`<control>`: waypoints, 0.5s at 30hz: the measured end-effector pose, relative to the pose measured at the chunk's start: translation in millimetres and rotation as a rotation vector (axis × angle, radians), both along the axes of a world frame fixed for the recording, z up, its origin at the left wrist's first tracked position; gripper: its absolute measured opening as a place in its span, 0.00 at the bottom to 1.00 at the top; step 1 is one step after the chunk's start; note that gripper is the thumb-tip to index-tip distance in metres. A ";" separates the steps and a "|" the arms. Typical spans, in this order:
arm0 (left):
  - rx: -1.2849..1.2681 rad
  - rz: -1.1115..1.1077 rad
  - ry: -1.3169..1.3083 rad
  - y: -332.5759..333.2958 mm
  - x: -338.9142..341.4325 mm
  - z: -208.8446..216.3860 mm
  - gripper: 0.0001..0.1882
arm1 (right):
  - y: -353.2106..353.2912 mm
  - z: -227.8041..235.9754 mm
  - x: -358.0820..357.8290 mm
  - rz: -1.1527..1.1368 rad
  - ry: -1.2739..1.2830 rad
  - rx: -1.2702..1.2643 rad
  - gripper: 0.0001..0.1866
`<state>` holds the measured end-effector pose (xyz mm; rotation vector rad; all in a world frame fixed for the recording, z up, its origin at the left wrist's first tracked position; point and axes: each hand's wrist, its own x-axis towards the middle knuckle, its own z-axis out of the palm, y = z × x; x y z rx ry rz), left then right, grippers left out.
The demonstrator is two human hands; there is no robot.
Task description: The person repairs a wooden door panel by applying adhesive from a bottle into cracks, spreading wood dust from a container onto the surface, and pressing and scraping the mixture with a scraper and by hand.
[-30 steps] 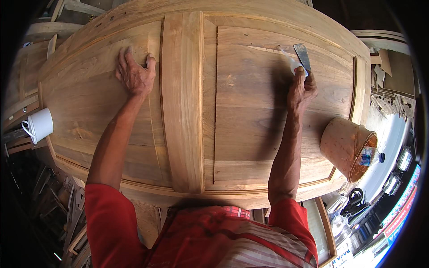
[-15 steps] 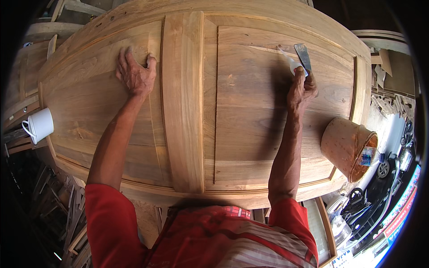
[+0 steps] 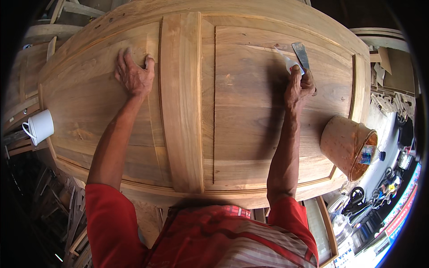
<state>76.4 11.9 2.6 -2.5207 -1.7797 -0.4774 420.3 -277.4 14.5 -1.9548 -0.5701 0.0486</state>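
Note:
A wooden door panel (image 3: 250,116) lies flat before me, with a broad rail (image 3: 182,102) between its two recessed fields. My left hand (image 3: 135,73) rests on the left field, fingers apart and bent, holding nothing. In my right hand (image 3: 300,87), over the right field, are a small white squeeze bottle (image 3: 289,63) with a thin nozzle and a putty knife (image 3: 301,55). The nozzle points away from me, its tip at the end of a pale streak in the wood near the far edge. Beside it the knife's flat metal blade points the same way. My fingers hide its handle.
On the door's right edge a stained bucket (image 3: 342,143) lies tilted, a clear plastic bottle (image 3: 368,154) in its mouth. A white pail (image 3: 40,127) sits at the left edge. Scrap wood (image 3: 73,214) is piled below left; motorbikes (image 3: 388,184) are beyond on the right.
My right hand has shifted slightly left with the squeeze bottle and putty knife. The left hand stays on the panel. Outside at right, the dark car is gone and motorbikes show.

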 end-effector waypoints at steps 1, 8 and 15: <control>0.000 0.001 0.000 0.1 -0.3 -0.1 0.41 | 0.7 1.4 -0.9 0.001 0.000 0.000 0.21; -0.017 0.008 -0.005 -2.4 1.3 3.1 0.41 | 4.6 10.1 -6.9 -0.040 0.065 -0.011 0.19; -0.049 0.013 0.002 -1.7 0.9 4.3 0.41 | 4.2 6.9 -4.8 -0.029 -0.007 -0.038 0.19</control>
